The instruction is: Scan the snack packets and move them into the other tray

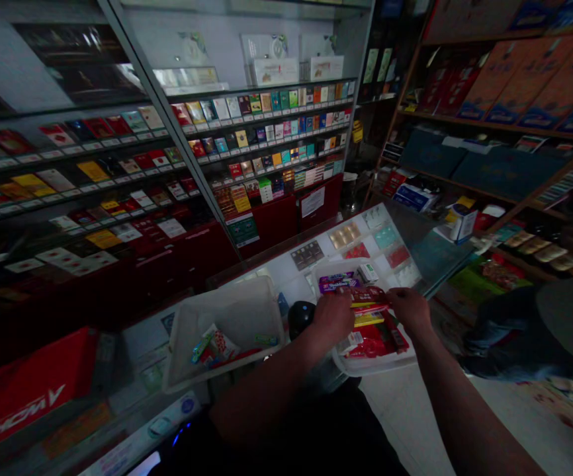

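Both my hands are over a white plastic bin (pixel 386 367) of small packaged goods. My left hand (pixel 333 316) is closed on the left end of a flat red packet (pixel 370 295) with pale lettering. At its other end, my right hand (pixel 408 307) is closed, fingers curled at the packet's edge. Below the packet lie a yellow pack (pixel 367 319) and a red bag (pixel 368 342). A purple packet (pixel 333 281) and a small white-and-green box (pixel 366 272) lie behind it. My left hand hides part of the bin.
A second white bin (pixel 227 304) with a few small packs stands left on the glass counter. A black rounded object (pixel 301 318) is between the bins. A red box (pixel 33 390) lies at far left. Cigarette shelves (pixel 266 119) rise behind; a person's dark-clothed legs (pixel 525 330) are at right.
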Available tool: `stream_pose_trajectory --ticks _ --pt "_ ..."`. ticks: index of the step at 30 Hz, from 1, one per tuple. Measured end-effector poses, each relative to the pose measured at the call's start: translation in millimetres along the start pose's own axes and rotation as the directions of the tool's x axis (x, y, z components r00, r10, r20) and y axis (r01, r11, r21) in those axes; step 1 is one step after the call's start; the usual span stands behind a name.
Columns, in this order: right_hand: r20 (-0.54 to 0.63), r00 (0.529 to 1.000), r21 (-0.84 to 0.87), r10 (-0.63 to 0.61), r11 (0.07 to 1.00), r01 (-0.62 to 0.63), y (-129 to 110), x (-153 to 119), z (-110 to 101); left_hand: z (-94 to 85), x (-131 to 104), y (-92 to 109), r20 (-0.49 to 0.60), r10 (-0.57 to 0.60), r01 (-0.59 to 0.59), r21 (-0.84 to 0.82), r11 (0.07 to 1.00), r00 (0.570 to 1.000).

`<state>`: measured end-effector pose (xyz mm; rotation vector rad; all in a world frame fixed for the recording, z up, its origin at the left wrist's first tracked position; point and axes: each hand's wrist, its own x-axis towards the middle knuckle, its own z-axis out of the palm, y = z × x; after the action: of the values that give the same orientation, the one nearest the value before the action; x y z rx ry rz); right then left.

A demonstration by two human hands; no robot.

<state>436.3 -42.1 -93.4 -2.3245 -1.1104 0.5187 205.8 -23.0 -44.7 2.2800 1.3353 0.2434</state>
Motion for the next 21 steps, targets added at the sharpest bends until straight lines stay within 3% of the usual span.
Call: stream_pose_trajectory --ticks 4,7,10,13,16,21 --pt "-0.075 0.996 -0.020 -0.041 0.999 0.039 -11.7 -2.3 -2.9 -12.8 -18.6 3.7 0.059 0.017 -0.021 0.061 0.998 0.998" --pt "-0.116 0.990 0.010 -0.076 0.997 0.078 -34.3 -10.4 -4.6 -26.7 -34.6 -3.4 0.007 0.044 -0.044 0.028 0.999 0.999" --pt "-0.119 0.985 0.066 -0.128 0.988 0.137 -65.2 -23.9 -2.9 -43.4 -52.1 -22.8 -0.063 0.027 -0.026 0.005 1.000 0.998" --pt "-0.065 0.974 0.134 -0.215 0.966 0.222 -98.6 -39.5 2.2 -62.3 -70.8 -55.6 -0.129 -0.043 0.039 -0.029 0.999 0.991" --pt "-0.021 0.950 0.232 -0.312 0.923 0.308 -131.0 -55.0 10.1 -80.5 -90.7 -99.9 -0.163 -0.172 0.177 0.017 0.984 0.972" --pt "0.083 0.896 0.364 -0.436 0.850 0.380 -178.7 -85.0 34.8 -103.5 -126.7 -181.0 -0.190 -0.391 0.410 0.075 0.909 0.901"
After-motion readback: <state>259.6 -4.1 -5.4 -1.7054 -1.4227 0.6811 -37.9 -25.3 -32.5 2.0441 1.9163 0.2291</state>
